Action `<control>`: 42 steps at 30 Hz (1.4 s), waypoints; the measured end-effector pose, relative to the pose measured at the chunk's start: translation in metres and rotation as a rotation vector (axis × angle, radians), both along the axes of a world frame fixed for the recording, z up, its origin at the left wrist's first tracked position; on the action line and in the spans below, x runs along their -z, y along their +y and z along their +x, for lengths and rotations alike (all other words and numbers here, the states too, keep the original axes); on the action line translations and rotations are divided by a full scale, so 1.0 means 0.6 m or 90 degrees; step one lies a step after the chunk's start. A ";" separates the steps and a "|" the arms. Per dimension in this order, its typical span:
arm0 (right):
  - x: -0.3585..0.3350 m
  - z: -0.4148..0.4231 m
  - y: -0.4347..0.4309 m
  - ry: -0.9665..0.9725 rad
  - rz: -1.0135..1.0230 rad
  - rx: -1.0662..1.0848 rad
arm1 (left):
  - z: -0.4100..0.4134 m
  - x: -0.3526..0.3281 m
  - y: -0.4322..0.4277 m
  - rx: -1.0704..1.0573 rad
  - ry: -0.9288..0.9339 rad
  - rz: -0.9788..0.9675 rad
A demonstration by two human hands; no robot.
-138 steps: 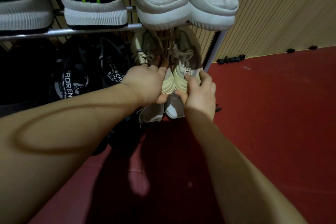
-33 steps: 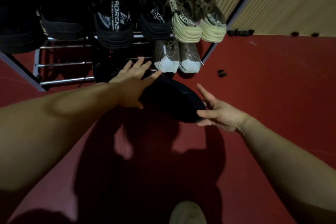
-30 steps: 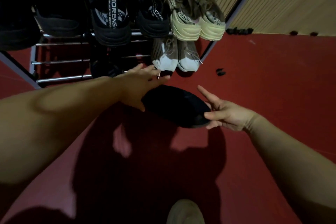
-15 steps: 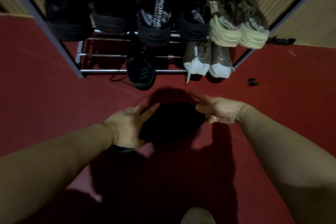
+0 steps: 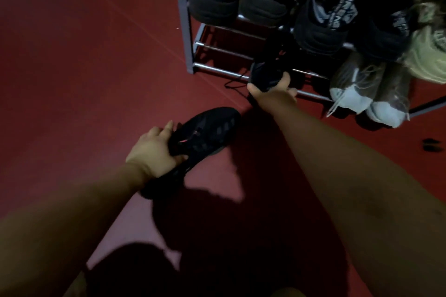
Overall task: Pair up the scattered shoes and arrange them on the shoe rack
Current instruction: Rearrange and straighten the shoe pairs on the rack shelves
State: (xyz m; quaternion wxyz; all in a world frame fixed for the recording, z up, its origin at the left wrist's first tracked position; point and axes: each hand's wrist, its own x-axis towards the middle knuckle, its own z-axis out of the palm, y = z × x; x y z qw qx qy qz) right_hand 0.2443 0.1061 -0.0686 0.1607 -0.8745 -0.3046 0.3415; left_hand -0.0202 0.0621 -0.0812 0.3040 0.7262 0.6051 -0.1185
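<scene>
**Two black shoes in hand, low shelf free**

Our left hand (image 5: 154,149) grips a black shoe (image 5: 205,132) at its collar, on the floor (image 5: 84,67) at 7 o'clock from the rack (image 5: 185,19). Our right hand (image 5: 272,94) pinches its mate (image 5: 265,72) at the heel, by the bottom rail. Both look light and soft; the loose lace may snag. There is room at 12 o'clock.

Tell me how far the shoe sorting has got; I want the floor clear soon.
Done: black pairs and a grey-white pair sit on the shoe rack. In hand: the left hand grips a black sneaker on the floor; the right hand holds another black shoe at the bottom rail. Left: setting these two side by side.
</scene>
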 end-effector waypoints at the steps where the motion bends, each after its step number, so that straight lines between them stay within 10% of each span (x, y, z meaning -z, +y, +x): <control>1: 0.001 -0.007 0.013 0.000 -0.031 -0.005 | 0.001 -0.001 -0.001 0.004 -0.013 0.000; 27: 0.047 0.115 -0.141 -0.231 0.008 -0.134 | 0.180 -0.044 0.025 0.092 -0.190 0.003; 42: 0.025 0.087 -0.094 -0.144 0.089 -0.248 | 0.047 -0.021 0.022 0.123 0.004 -0.073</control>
